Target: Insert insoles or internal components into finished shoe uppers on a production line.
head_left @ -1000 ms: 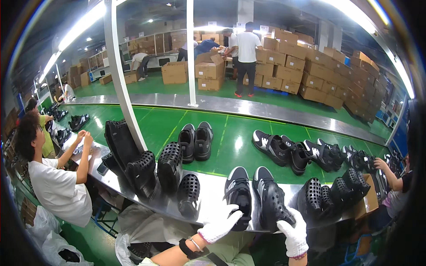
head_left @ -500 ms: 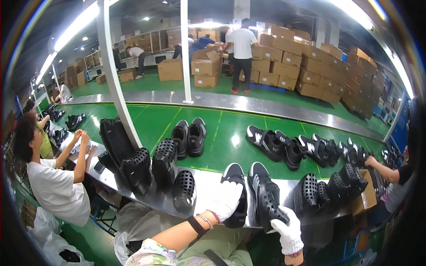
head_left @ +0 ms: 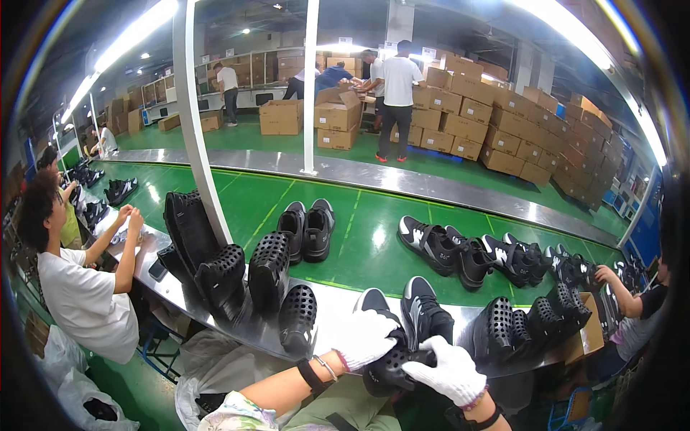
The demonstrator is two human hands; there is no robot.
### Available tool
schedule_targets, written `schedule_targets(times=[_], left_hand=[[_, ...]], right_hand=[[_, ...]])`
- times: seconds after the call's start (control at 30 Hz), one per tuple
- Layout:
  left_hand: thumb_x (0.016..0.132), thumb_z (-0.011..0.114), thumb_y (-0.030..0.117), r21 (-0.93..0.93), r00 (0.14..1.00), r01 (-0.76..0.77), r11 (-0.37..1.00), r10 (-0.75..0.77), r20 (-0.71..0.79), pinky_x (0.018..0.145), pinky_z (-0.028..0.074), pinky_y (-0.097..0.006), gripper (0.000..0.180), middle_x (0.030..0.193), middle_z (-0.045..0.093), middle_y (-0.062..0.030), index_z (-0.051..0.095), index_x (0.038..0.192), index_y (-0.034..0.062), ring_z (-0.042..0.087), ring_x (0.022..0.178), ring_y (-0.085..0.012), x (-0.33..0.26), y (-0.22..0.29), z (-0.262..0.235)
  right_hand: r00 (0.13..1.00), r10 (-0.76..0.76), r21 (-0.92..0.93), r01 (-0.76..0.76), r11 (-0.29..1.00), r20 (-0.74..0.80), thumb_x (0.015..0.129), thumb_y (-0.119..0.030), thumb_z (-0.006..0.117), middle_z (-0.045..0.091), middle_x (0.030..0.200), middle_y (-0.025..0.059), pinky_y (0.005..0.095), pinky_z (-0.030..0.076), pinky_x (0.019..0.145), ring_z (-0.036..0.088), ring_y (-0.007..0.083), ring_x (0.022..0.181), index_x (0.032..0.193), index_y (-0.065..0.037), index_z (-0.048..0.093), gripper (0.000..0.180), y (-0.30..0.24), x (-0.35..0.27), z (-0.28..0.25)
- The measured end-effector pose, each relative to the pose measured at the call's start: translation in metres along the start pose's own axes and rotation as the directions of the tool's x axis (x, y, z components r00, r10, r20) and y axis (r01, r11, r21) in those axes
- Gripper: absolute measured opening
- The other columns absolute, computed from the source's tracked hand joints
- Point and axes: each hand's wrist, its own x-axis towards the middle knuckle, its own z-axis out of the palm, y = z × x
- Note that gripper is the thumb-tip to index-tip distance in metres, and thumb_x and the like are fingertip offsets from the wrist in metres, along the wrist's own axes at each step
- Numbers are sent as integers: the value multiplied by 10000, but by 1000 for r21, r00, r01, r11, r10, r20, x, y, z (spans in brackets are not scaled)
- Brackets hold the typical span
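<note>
- green belt (head_left: pixel 374 244): runs across the middle of the view, carrying finished-looking black shoes (head_left: pixel 431 244) beyond the work area.
- metal ledge (head_left: pixel 338 294): borders the belt's near side; the held form lies at its near edge, so a slipping glove could let the piece drop toward the lap.
- right shoe (head_left: pixel 425 312): stands on the ledge, toe away from the person, long axis front to back; a knock from the right wrist might turn it.
- left shoe (head_left: pixel 372 300): beside it, toe likewise away, its rear covered; a pull on the form could drag it along if the two catch.
- black shoe form (head_left: pixel 384 375): between the gloves, seemingly crosswise; its front end cannot be told.
- gloved hands: close together, the right (head_left: pixel 449 370) clasped on the form, the left (head_left: pixel 368 340) over the left shoe, its grip hidden.
</note>
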Motion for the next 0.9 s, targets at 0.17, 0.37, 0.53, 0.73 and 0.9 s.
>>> schedule_targets(times=[0.17, 0.37, 0.53, 0.73, 0.9], left_hand=[[885, 597, 281, -156, 997, 14, 988, -3, 74, 864, 514, -456, 272, 1014, 696, -147, 688, 1048, 83, 660, 943, -343, 10, -4, 3], [905, 587, 287, -159, 997, 70, 985, -74, -19, 859, 521, -438, 260, 1031, 700, -133, 698, 1070, 120, 664, 940, -323, -4, -23, 6], [884, 603, 235, -113, 988, -71, 991, 54, -143, 797, 510, -464, 222, 903, 668, -151, 658, 1006, 59, 641, 867, -337, -5, -10, -8], [870, 593, 187, -28, 965, -181, 983, 172, -196, 737, 483, -432, 138, 879, 620, -118, 645, 914, 67, 597, 854, -296, -8, 7, -7], [808, 677, 193, -1, 986, -46, 999, 45, -158, 770, 499, -427, 279, 871, 628, -96, 654, 1068, 93, 612, 832, -296, -21, 7, -5]], right_hand=[[984, -113, -79, 103, 992, -134, 817, -489, 753, 688, 834, 236, 467, 562, 689, 694, 420, 777, 1088, -33, 530, 574, -3, 29, 47], [990, -61, 16, 64, 998, -125, 767, -487, 808, 696, 902, 199, 418, 568, 733, 706, 373, 819, 1091, -25, 543, 624, -2, 47, 58], [942, -242, -156, 209, 965, -231, 748, -449, 830, 680, 1045, 181, 430, 560, 758, 699, 370, 848, 1093, -46, 553, 599, 14, 61, 67], [953, -45, -173, -8, 985, -301, 834, -346, 730, 655, 806, 185, 455, 541, 698, 672, 401, 842, 976, -93, 557, 338, 36, 84, 104], [973, -73, -82, 57, 995, -217, 883, -233, 668, 697, 921, 197, 396, 555, 754, 691, 373, 866, 1073, -53, 612, 267, 27, 67, 95]])
